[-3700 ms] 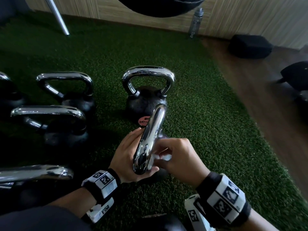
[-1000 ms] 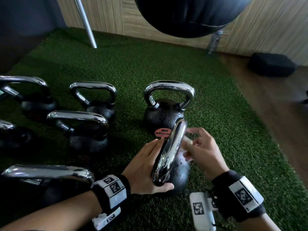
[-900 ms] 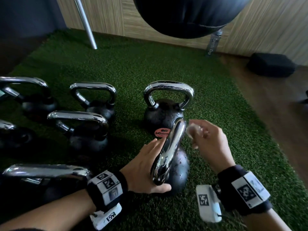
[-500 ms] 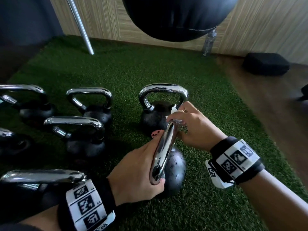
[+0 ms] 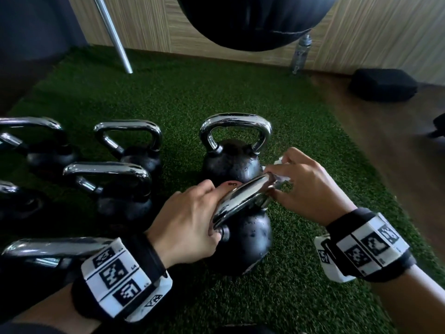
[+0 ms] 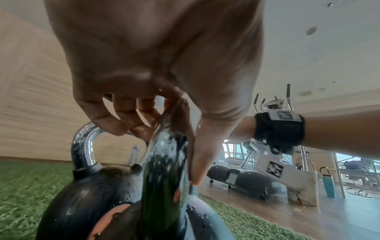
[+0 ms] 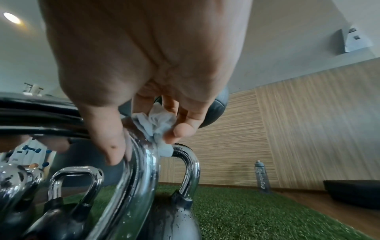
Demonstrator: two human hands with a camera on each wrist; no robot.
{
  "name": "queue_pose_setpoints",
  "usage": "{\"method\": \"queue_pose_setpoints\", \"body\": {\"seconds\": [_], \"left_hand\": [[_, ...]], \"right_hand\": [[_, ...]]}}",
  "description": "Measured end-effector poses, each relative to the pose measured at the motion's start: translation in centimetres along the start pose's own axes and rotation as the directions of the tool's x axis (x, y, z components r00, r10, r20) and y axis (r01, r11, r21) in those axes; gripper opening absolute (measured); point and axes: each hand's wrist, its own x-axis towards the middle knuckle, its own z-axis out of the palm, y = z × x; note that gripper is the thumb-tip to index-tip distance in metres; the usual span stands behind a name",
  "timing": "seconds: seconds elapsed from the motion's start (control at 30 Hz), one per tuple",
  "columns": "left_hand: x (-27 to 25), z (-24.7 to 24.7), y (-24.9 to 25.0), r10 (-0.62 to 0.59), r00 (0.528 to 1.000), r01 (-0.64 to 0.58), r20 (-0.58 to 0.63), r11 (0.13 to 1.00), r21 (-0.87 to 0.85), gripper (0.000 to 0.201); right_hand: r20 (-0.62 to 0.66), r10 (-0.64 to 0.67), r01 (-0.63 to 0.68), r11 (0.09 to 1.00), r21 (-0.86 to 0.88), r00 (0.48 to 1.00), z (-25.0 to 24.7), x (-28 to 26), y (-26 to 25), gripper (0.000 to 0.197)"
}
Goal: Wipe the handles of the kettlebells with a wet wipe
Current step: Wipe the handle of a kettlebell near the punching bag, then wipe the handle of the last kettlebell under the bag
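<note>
Kettlebells (image 5: 106,186) crowding left; turf (image 5: 313,121) open right

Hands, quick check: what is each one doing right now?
Left hand: grips the near end of the kettlebell handle.
Right hand: pinches the wet wipe against the far end of that handle.

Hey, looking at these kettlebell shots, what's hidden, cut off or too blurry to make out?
- Head view: the red label on the rear kettlebell is mostly covered by the near handle and left hand; unreadable.
- Head view: the wet wipe is mostly hidden in the right hand.
- Head view: leftmost kettlebells are cropped by the edge.
- Left wrist view: the handle is motion-blurred.
</note>
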Motion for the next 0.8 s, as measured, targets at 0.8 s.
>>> {"method": "queue_pose_setpoints", "body": {"seconds": [0.8], "left_hand": [[2.7,-2.6,-3.7,0.052,0.969,-0.04,0.243,0.998,-0.052,0.054]], "right_hand": [[0.23,0.293,-0.325,0.939,0.115,0.928,-4.4,-2.8,0.8,0.049]]}}
